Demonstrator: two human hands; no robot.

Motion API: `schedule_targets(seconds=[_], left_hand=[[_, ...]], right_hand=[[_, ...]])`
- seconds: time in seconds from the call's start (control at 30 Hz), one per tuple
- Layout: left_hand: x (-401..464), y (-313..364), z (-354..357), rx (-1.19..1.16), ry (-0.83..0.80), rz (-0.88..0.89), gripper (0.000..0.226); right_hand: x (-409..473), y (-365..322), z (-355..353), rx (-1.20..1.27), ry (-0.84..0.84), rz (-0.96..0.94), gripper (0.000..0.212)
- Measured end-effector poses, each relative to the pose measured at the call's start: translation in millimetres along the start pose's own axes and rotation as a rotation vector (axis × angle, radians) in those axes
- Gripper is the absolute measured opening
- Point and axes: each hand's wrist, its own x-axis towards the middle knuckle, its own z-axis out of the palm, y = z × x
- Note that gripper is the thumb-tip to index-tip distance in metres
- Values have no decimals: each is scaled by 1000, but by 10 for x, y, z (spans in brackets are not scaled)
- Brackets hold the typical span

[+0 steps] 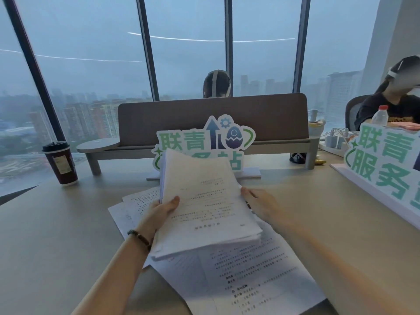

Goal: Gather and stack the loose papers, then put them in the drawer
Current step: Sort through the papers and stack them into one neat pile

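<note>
A thick stack of white printed papers (pixel 202 205) is lifted off the desk, tilted up toward me. My left hand (pixel 160 211) grips its left edge, thumb on top. At the right edge my right hand (pixel 261 204) lies flat against the stack, fingers pressing its side. Under the stack, several loose printed sheets (pixel 247 283) lie spread on the beige desk (pixel 56 235), some poking out on the left (pixel 134 208). No drawer is in view.
A dark paper cup (pixel 61 163) with a lid stands at the left. A green-lettered sign (pixel 202 144) stands behind the papers, another sign (pixel 386 164) at the right. A grey divider (pixel 212 119) crosses the back; two people sit beyond.
</note>
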Motion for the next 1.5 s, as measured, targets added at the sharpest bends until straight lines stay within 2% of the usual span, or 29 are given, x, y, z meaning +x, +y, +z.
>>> schedule_targets(seconds=[0.1, 0.2, 0.3, 0.43, 0.5, 0.6, 0.67, 0.87, 1.0, 1.1, 1.33, 1.43, 1.5], left_hand=[[99, -56, -115, 131, 62, -82, 21], [175, -163, -122, 168, 101, -142, 28], [218, -227, -98, 212, 96, -178, 36], [204, -244, -45, 236, 123, -163, 29], [173, -244, -15, 227, 120, -152, 23], [185, -265, -19, 229, 123, -132, 25], [200, -278, -28, 220, 121, -119, 29], [194, -270, 0, 174, 99, -60, 30], [202, -179, -52, 110, 106, -33, 27], [244, -142, -173, 59, 140, -28, 30], [298, -217, -289, 17, 204, -90, 38], [284, -299, -225, 26, 234, -111, 35], [286, -331, -199, 50, 252, -109, 38]], right_hand=[[32, 185, -109, -434, 53, 9, 41], [39, 318, -155, -620, -31, 80, 43], [24, 299, -187, -574, -74, 61, 55], [38, 291, -236, -461, -93, 142, 68], [35, 277, -276, -312, -111, 228, 73], [58, 291, -323, -87, -165, 361, 60], [61, 311, -316, 11, -151, 381, 56], [67, 325, -308, 64, -58, 332, 41], [40, 382, -332, 12, -28, 280, 18], [46, 408, -363, -65, 30, 249, 24], [48, 401, -315, -337, 33, 201, 43], [24, 335, -262, -517, 36, 139, 35], [9, 296, -245, -526, -23, 123, 32]])
